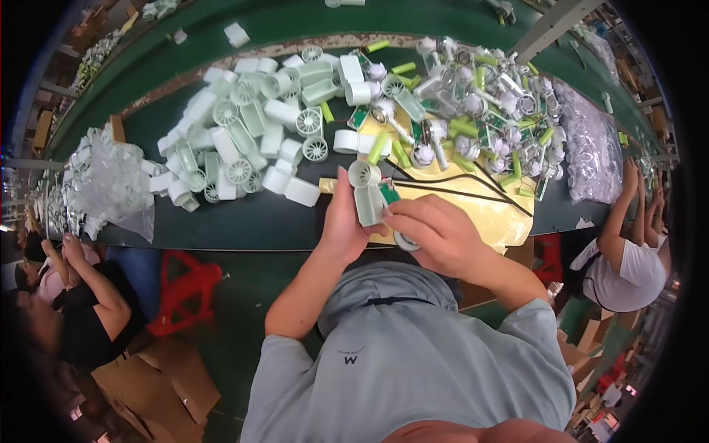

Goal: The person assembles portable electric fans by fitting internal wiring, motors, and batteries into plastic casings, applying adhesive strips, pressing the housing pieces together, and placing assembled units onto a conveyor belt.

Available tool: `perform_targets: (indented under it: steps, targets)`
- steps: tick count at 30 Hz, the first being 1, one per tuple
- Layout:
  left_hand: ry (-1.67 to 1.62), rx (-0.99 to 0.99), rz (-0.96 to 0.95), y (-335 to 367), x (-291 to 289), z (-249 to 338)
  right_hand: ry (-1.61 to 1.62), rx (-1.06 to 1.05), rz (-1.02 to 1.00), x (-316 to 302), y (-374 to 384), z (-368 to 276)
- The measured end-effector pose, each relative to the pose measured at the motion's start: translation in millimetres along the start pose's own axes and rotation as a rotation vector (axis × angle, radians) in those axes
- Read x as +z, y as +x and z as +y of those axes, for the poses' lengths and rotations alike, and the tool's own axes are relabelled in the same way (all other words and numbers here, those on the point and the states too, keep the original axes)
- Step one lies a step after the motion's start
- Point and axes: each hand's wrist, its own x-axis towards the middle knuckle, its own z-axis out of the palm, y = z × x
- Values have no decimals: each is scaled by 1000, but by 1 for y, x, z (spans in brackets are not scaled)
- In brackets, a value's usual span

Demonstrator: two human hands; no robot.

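My left hand (343, 220) is closed around a pale green plastic fan housing (368, 205), its round end up and its open hollow body facing me. Beside it, my right hand (442, 235) has its fingers pinched together close to the housing's right edge. A small green circuit board (389, 193) shows between the housing and the right fingertips. Under the right fingers is a round whitish part (405, 241), mostly covered by the hand. Whether the board and the round part are joined cannot be seen.
A heap of pale green housings (240, 129) lies ahead to the left. Motors, wires and green battery cells (464, 127) pile up on yellow sheeting (473, 210) to the right. Bagged parts (591, 148) lie further right, more (111, 177) far left. Co-workers sit at both sides.
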Motion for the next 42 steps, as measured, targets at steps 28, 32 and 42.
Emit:
perform_targets:
  steps: [28, 32, 42]
  targets:
    - [173, 281, -96, 1, -12, -12, -250, -166, -79, 8, -35, -12]
    - [125, 276, -106, -2, -16, -8, -232, -144, -82, 8, -38, -11]
    - [215, 313, -188, -7, -17, -8, -183, -172, -89, 15, -43, -13]
